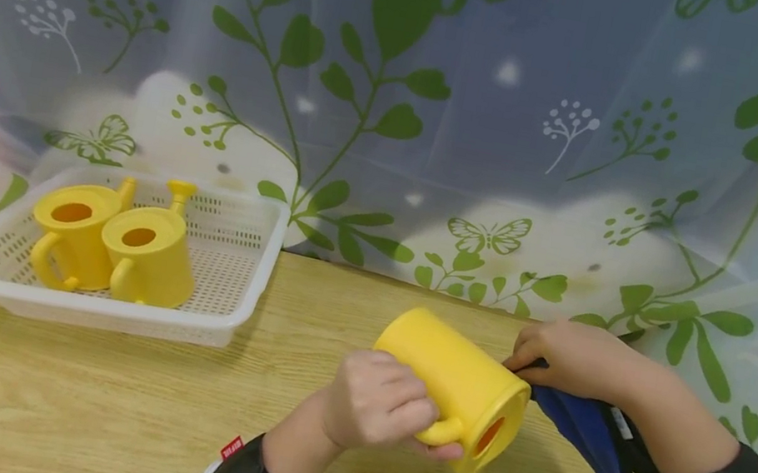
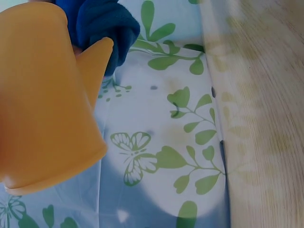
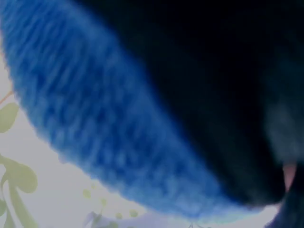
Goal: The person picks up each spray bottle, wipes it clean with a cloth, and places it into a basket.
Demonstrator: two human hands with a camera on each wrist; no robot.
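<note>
My left hand [image 1: 380, 402] grips the handle of a yellow watering can [image 1: 450, 367], which is tipped on its side above the table, its round top opening facing right and toward me. Beyond the can, my right hand [image 1: 574, 357] pinches a blue cloth [image 1: 577, 428] with a dark edge hanging below the hand. In the left wrist view the can's tapered spout [image 2: 95, 69] lies against the bunched cloth [image 2: 107, 28]; whether the cloth wraps it cannot be told. Fuzzy blue cloth [image 3: 95, 109] fills much of the right wrist view. The right fingertips are partly hidden.
A white perforated plastic basket [image 1: 106, 317] stands at the back left of the wooden table [image 1: 112, 409]. Two more yellow watering cans, one at the left [image 1: 90, 253] and one beside it [image 1: 164, 266], stand upright inside. A leaf-patterned curtain [image 1: 483, 162] hangs behind the table.
</note>
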